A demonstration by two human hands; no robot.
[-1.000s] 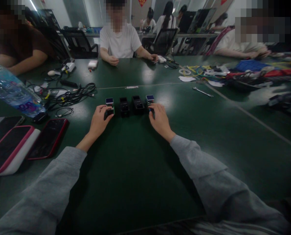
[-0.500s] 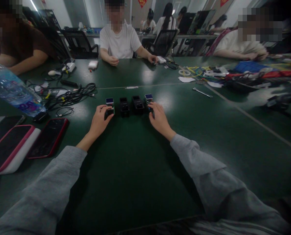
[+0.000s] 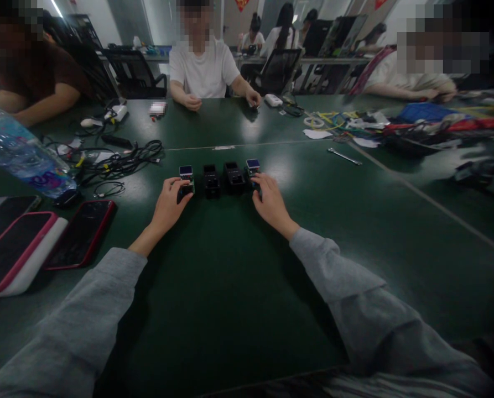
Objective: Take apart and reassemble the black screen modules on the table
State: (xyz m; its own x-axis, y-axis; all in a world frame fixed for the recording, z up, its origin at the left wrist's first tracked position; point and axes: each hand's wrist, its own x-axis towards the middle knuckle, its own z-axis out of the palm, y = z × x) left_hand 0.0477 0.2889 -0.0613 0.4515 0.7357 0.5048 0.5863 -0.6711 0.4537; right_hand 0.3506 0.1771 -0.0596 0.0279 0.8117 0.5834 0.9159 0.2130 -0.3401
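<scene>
Four small devices stand in a row on the dark green table [image 3: 213,287]. At the left end, my left hand [image 3: 170,204] has its fingers and thumb around the lower part of a small circuit board with a screen [image 3: 186,171]. My right hand [image 3: 272,204] grips a similar board with a screen [image 3: 253,165] at the right end, its lower part partly hidden by the fingers. Between the hands are two black open cases, the left case [image 3: 211,180] and the right case [image 3: 234,176], side by side and touched by neither hand.
Phones [image 3: 81,235], a water bottle [image 3: 31,157] and tangled black cables [image 3: 134,160] lie at the left. A wrench [image 3: 344,156] rests at the right, before a pile of cables [image 3: 421,124]. A person in a white shirt [image 3: 205,69] sits opposite.
My hands and the devices are nearly still. Across the table, the other person's hand has moved slightly left, away from the white adapter.
</scene>
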